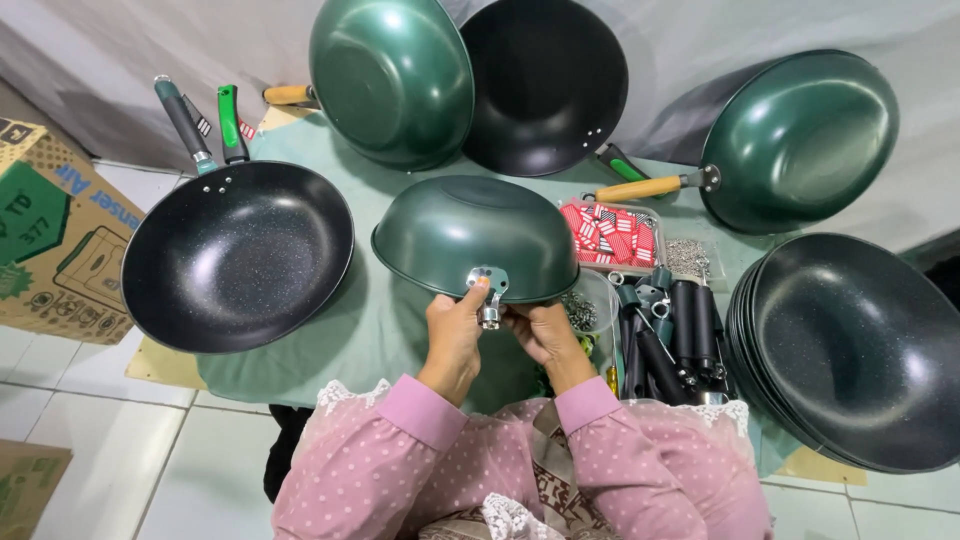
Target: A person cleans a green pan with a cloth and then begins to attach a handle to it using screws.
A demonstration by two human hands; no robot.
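Hands (455, 335) (545, 335) pinch metal bracket (488, 285) on upturned green wok (475, 235).

The stack of dark pans (850, 350) runs past the right edge, and its lower pans show only as rims. The cardboard box (50, 240) is cut by the left edge. The small metal parts (686, 256) beside the tray are too small to tell apart (rivets or screws, perhaps). Both forearms hide the table's near edge (300, 385)
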